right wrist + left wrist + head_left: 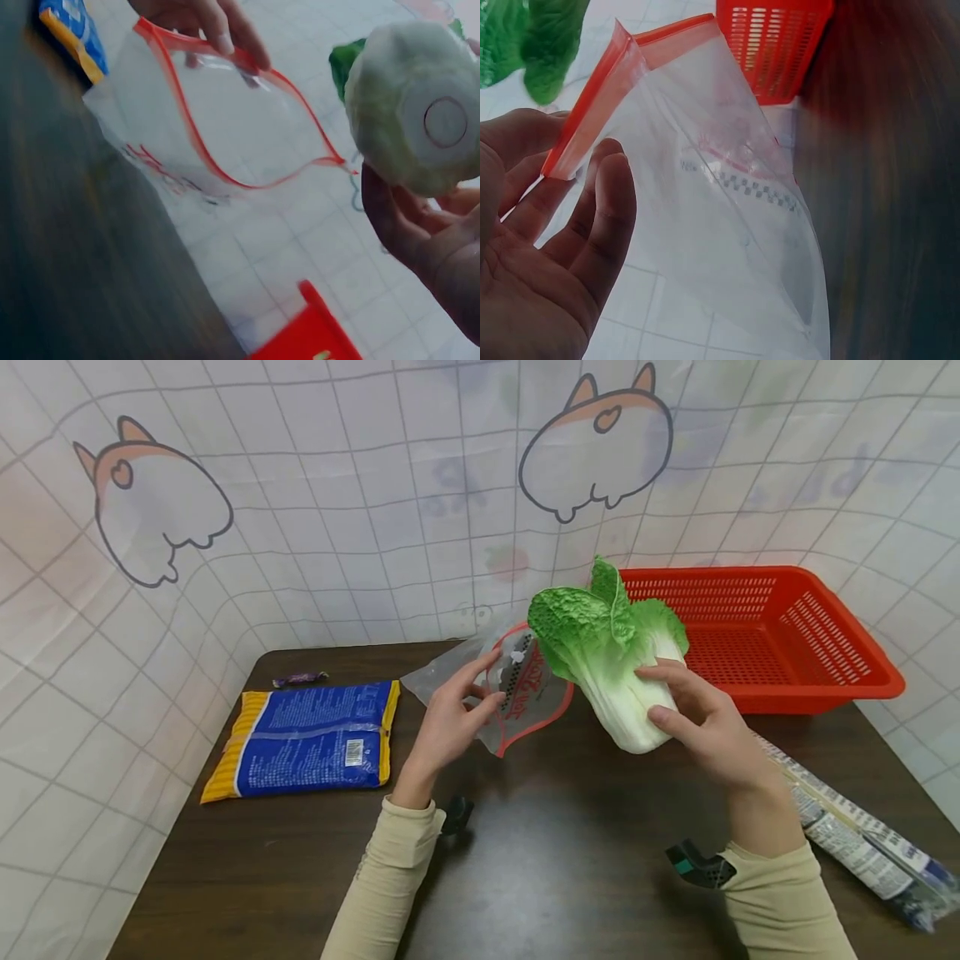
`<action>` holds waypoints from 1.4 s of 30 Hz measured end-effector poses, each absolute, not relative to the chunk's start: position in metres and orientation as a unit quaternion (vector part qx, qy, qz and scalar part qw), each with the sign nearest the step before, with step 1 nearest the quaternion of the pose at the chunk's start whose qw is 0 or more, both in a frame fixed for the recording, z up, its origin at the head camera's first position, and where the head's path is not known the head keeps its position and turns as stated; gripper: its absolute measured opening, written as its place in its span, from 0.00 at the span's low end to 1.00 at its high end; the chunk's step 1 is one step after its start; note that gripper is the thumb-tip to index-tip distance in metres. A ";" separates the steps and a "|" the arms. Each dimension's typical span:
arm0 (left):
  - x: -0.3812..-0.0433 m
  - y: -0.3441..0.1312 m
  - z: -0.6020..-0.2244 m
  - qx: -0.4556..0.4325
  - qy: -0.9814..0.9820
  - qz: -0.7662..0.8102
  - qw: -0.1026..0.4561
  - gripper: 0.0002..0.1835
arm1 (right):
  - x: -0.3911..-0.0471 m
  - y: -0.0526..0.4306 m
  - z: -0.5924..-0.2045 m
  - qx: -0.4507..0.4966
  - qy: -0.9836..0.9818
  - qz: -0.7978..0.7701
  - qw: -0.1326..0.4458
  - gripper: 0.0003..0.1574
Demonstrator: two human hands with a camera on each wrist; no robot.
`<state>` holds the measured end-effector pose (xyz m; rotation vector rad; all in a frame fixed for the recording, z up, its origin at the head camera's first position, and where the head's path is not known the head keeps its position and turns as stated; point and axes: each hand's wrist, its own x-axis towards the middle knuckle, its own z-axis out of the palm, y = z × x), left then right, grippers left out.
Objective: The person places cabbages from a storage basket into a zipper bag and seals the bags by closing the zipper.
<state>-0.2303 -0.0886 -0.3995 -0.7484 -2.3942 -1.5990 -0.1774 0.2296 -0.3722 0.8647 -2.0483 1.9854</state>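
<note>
Between half-curled right fingers (pixel 670 672) sits the cabbage (pixel 611 681), left fingers (pixel 468 675) holding the bag (pixel 536 708) by its edge.

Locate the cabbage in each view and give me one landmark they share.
Head: cabbage, right of centre, in the right hand.
Left wrist: only green leaves, in the top-left corner.
Right wrist: pale base, at the upper right.
Shared landmark: the red basket, right, top and bottom respectively.
</note>
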 end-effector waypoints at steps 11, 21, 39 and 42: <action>-0.226 -0.097 -0.391 -0.223 -0.781 -0.582 0.040 0.30 | -0.190 0.212 -0.399 0.344 -0.585 0.731 -0.071 0.25; -0.231 -0.095 -0.392 -0.277 -0.804 -0.509 0.134 0.30 | -0.183 0.208 -0.381 0.252 -0.866 0.432 -0.001 0.22; -0.229 -0.087 -0.395 -0.352 -0.804 -0.457 0.140 0.29 | -0.182 0.193 -0.381 0.200 -0.854 0.476 -0.061 0.22; -0.228 -0.085 -0.395 -0.364 -0.802 -0.454 0.138 0.29 | -0.182 0.188 -0.383 0.169 -0.860 0.476 -0.067 0.24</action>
